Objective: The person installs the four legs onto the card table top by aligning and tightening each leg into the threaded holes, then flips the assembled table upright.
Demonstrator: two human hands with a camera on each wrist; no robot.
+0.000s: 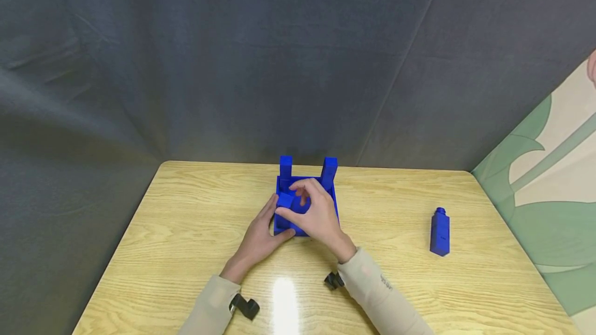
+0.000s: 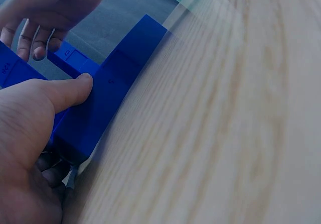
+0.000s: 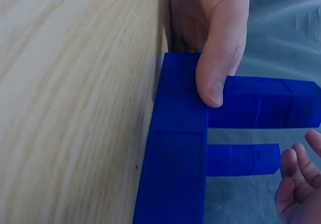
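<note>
A square blue tabletop-like base (image 1: pixel 336 210) with raised walls lies on the wooden table. Three square blue legs stand up from it: a back left leg (image 1: pixel 286 165), a back right leg (image 1: pixel 329 169) and a front left leg (image 1: pixel 285 200). My left hand (image 1: pixel 258 239) grips the base's front left corner, thumb on the front wall (image 3: pixel 173 176) and fingers along the left side. Over the base, my right hand (image 1: pixel 318 217) curves its thumb and fingers loosely beside the front left leg's top, with nothing held between them.
A loose blue leg (image 1: pixel 440 234) with a threaded end lies to the right on the wooden table (image 1: pixel 386 206). Behind the table's far edge hangs a dark grey curtain (image 1: pixel 279 66). A leaf-patterned panel (image 1: pixel 554 195) borders the right side.
</note>
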